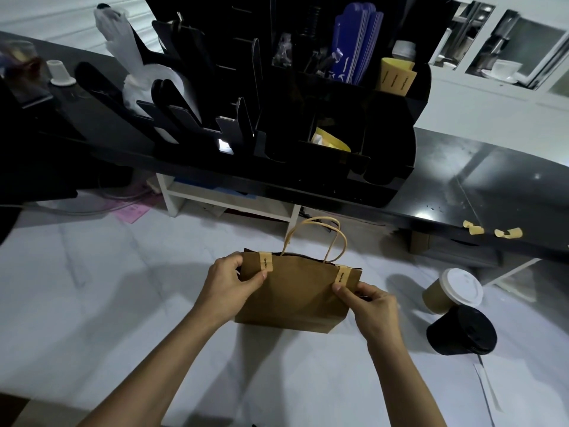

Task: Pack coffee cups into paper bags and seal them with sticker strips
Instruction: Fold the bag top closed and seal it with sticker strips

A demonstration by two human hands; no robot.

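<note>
The left hand [229, 280] and right hand [374, 306] each pinch an upper corner of the paper bag [295, 295] standing on the white counter [123, 303], just under its two sticker strips [265, 261]. Thin and crushable, it is probably best held by the taped top edge or handles [320, 238], since any cup inside could tip.
</note>
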